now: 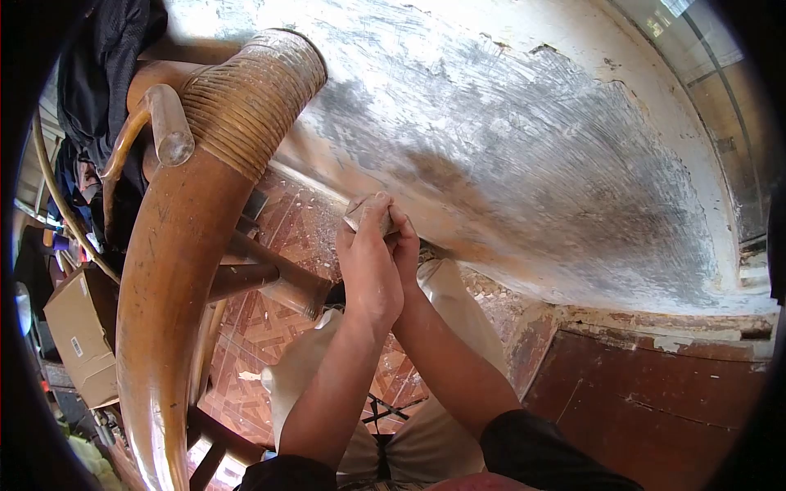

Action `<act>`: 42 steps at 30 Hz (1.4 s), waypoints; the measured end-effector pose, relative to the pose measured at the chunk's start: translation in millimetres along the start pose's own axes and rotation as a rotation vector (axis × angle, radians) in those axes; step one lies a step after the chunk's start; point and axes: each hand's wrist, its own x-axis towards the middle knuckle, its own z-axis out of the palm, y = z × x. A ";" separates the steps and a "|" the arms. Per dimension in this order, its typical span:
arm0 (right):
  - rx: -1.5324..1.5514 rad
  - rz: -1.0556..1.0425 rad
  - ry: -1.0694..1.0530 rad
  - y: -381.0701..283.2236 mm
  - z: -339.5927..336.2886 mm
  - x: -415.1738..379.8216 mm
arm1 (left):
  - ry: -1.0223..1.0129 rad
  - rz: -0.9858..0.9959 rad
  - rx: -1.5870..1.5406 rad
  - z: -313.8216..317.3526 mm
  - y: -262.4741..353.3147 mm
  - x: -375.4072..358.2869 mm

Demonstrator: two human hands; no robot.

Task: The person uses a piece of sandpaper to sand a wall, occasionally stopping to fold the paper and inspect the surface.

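My left hand (370, 266) and my right hand (407, 250) are pressed together in front of me, fingers curled. Between them sits a small greyish, dusty piece (354, 216), showing at the left fingertips and mostly hidden by both hands; I cannot tell what kind of thing it is. Pale dust coats the fingers. Just beyond the hands rises a wall (524, 139) with scraped, patchy white and grey paint and a brown stained band low down.
Close on the left stands a large curved wooden chair arm (176, 245) with a ribbed end. A cardboard box (82, 335) and dark cloth (106, 65) lie behind it. Patterned floor (246, 360) is strewn with flakes. At the right is a dark red panel (639, 401).
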 end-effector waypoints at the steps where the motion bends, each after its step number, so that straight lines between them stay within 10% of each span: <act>1: 0.000 0.000 0.001 1.4 -5.3 1.6 | -0.024 -0.001 -0.013 -2.2 -1.2 0.9; 16: -0.131 -0.076 0.080 7.0 28.4 -0.5 | -0.022 0.052 -0.359 6.2 5.9 -7.0; 19: 0.276 0.000 0.245 9.6 40.9 -3.1 | -0.095 -0.017 -0.513 5.0 6.1 -8.7; 31: 0.172 0.268 -0.378 18.8 -32.1 -1.0 | -0.257 -0.028 -0.243 10.7 -2.0 -10.5; 42: 0.012 0.163 0.079 20.2 2.0 -12.7 | -0.263 -0.001 -0.256 5.7 -8.3 -8.4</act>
